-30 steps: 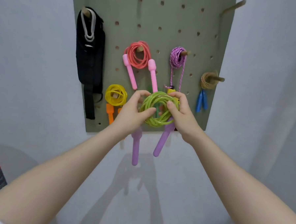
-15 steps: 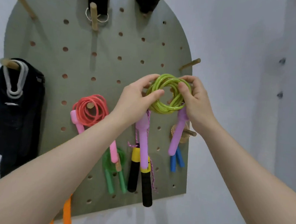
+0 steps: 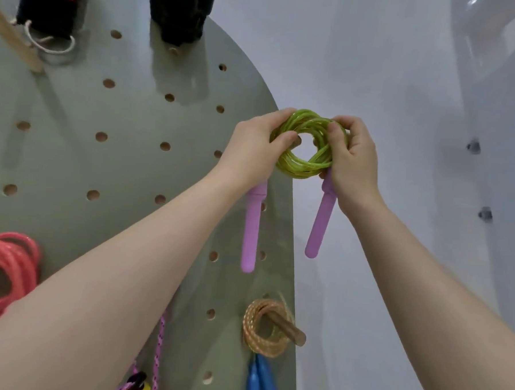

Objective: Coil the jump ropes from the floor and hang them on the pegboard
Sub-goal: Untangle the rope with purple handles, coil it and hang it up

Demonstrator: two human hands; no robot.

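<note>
The pegboard (image 3: 108,163), a grey-green panel with a rounded top and rows of round holes, is seen against a pale wall (image 3: 406,68) and fills the left half of the view. A green jump rope (image 3: 308,143), wound into a tight coil, is held up at the board's right edge. Its left side is pinched by the left hand (image 3: 252,151), thumb in front and fingers behind; its right side is gripped by the right hand (image 3: 352,158), with fingers curled over the strands. A dark peg end appears to show inside the coil's opening, though whether the coil rests on it cannot be told. Two lilac handles (image 3: 252,230) hang below the hands, apart from each other. A coral rope coil (image 3: 4,277) is seen at the left edge. Lower down, a tan rope coil (image 3: 258,329) is hung on a wooden peg (image 3: 288,330), with blue handles (image 3: 260,383) beneath it.
</note>
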